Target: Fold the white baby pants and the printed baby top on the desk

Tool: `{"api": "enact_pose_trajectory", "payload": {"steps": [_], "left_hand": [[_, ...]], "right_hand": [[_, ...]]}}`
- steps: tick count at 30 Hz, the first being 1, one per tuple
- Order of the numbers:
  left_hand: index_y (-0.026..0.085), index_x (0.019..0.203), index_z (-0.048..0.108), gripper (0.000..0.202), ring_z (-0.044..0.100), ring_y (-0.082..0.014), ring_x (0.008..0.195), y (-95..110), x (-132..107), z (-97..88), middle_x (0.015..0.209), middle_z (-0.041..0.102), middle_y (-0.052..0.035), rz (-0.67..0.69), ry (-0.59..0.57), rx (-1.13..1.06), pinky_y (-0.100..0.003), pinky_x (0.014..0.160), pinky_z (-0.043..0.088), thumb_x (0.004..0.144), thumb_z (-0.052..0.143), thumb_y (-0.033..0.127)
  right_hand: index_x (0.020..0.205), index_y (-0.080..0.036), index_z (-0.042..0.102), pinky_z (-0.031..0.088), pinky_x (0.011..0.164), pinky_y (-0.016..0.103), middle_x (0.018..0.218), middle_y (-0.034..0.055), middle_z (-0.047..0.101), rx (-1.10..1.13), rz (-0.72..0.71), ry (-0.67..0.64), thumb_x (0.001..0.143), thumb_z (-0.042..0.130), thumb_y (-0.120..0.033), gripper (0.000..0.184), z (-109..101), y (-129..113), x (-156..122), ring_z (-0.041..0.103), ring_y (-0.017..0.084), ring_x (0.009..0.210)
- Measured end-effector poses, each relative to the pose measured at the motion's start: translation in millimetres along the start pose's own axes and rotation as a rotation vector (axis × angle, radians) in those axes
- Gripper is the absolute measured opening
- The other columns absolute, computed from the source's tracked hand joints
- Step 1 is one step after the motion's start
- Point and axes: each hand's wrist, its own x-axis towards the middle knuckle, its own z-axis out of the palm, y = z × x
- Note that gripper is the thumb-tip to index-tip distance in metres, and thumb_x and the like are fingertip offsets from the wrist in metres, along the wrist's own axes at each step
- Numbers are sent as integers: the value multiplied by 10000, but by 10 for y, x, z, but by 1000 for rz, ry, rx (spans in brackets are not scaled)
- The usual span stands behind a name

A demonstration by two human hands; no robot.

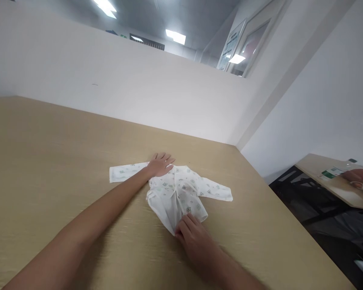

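Observation:
A small white baby shirt [181, 189] with a faint green print lies spread on the light wooden table [48, 169], its sleeves stretched out to both sides. My left hand [161, 164] lies flat on the shirt's upper left shoulder, fingers stretched out. My right hand [193, 237] rests at the shirt's near hem, fingers curled onto the cloth's edge; whether it pinches the cloth is unclear.
A white partition wall [124, 88] stands behind the table and another to the right. The table's right edge [290, 209] drops to a dark floor. A second table [335, 181] with a bottle and another person's hand shows at far right.

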Motion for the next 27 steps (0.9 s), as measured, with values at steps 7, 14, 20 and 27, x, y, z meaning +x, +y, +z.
{"api": "enact_pose_trajectory", "payload": {"steps": [7, 14, 20, 27], "left_hand": [[319, 1494, 499, 567, 310, -318, 1467, -22, 33, 21, 1593, 401, -67, -6, 27, -7, -613, 1199, 137, 1048, 236, 551], [299, 1471, 525, 547, 297, -327, 1475, -7, 12, 13, 1584, 408, -85, -27, 65, -24, -624, 1206, 118, 1046, 276, 538], [308, 1450, 537, 528, 339, -319, 1444, -9, 18, 15, 1555, 441, -79, -34, 66, -29, -618, 1191, 185, 1042, 292, 537], [301, 1439, 555, 540, 331, -318, 1445, 16, 17, 3, 1547, 451, -85, -56, 74, -48, -627, 1195, 164, 1041, 283, 543]], "right_hand": [[963, -165, 557, 452, 889, 353, 1002, 56, 590, 251, 58, 63, 994, 559, -90, 81, -213, -71, 53, 528, 209, 974], [954, -157, 579, 455, 765, 319, 1009, 66, 604, 120, 43, 12, 926, 647, -203, 87, -101, -355, 761, 558, 206, 921], [956, -115, 583, 440, 687, 326, 997, 130, 592, -134, 216, -208, 959, 528, -112, 55, 24, -361, 1122, 550, 224, 860], [898, -156, 493, 415, 761, 271, 954, 33, 574, 423, 63, -208, 1047, 450, -165, 155, -353, -328, 1070, 502, 143, 838]]}}
